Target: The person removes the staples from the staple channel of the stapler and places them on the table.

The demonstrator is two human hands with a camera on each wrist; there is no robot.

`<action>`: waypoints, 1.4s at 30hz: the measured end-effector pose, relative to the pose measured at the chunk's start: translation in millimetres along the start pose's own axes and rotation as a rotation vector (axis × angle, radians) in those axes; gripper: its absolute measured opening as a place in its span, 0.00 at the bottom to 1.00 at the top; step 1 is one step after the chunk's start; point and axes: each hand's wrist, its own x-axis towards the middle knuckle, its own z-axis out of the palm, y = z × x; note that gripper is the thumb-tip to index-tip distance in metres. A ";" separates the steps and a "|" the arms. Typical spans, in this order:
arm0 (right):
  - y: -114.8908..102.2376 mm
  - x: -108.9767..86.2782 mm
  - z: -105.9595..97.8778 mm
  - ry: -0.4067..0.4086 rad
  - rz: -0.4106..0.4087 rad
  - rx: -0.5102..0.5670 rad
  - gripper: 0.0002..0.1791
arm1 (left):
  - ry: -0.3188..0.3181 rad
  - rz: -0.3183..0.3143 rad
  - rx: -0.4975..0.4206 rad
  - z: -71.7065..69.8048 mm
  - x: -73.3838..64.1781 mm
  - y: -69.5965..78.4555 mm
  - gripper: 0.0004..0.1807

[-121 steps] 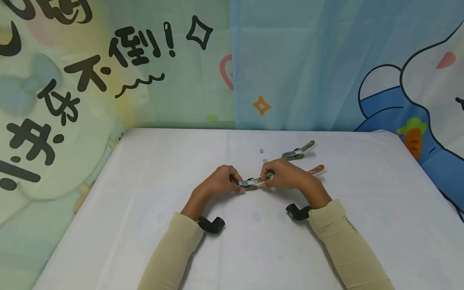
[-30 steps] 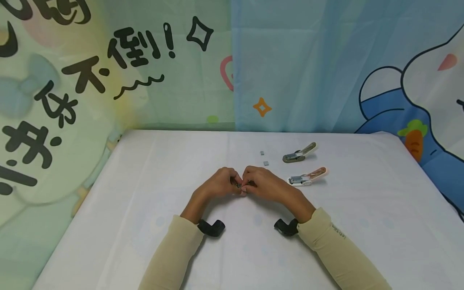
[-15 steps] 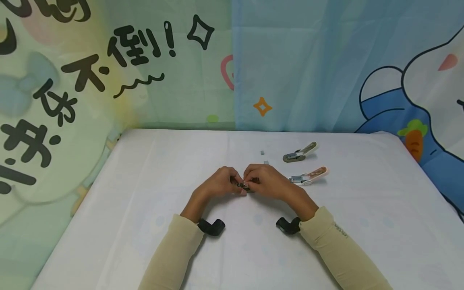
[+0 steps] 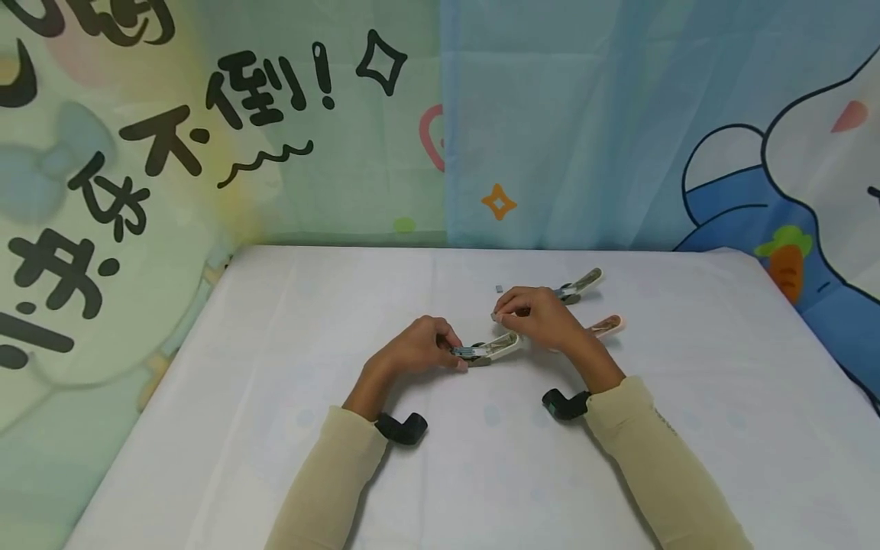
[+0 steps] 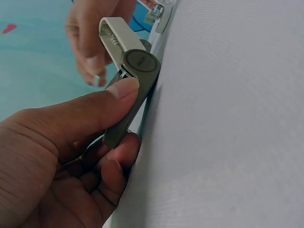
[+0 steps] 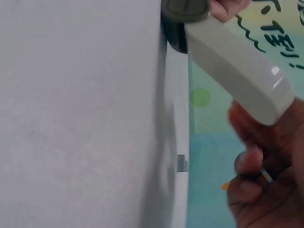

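Observation:
A small stapler (image 4: 486, 350), grey-green with a white lever swung up, lies tilted at the middle of the table. My left hand (image 4: 419, 344) grips its grey-green end, thumb on the side and fingers beneath, as the left wrist view shows. Beyond it my right hand (image 4: 539, 317) hovers over the table, pinching a tiny strip of staples (image 5: 97, 80) between thumb and fingertips. Another short strip of staples (image 4: 499, 289) lies on the cloth just behind the right hand.
Two more staplers stand to the right with levers raised: an olive one (image 4: 580, 283) at the back and a pink-and-white one (image 4: 606, 326) nearer, both partly covered by the right hand and wrist. A white cloth (image 4: 309, 305) covers the table; printed curtains hang behind.
My right hand has left the stapler, moved back and right, and picked up the nearer strip of staples. The stapler's white lever shows again. My left hand has kept its hold.

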 end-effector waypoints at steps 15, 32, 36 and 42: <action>22.0 3.6 -7.0 -0.104 0.213 -0.088 0.06 | 0.000 0.007 -0.009 0.8 1.2 -3.5 0.13; 27.7 -5.1 -19.3 -0.032 0.225 -0.246 0.06 | 0.001 0.002 -0.023 1.6 -0.9 -3.0 0.13; 25.4 -7.3 -20.7 -0.016 0.221 -0.233 0.06 | -0.001 -0.001 -0.020 1.4 -1.2 -2.0 0.12; 18.2 -10.0 -18.9 0.009 0.204 -0.208 0.06 | -0.005 -0.001 -0.005 1.5 1.8 -2.1 0.12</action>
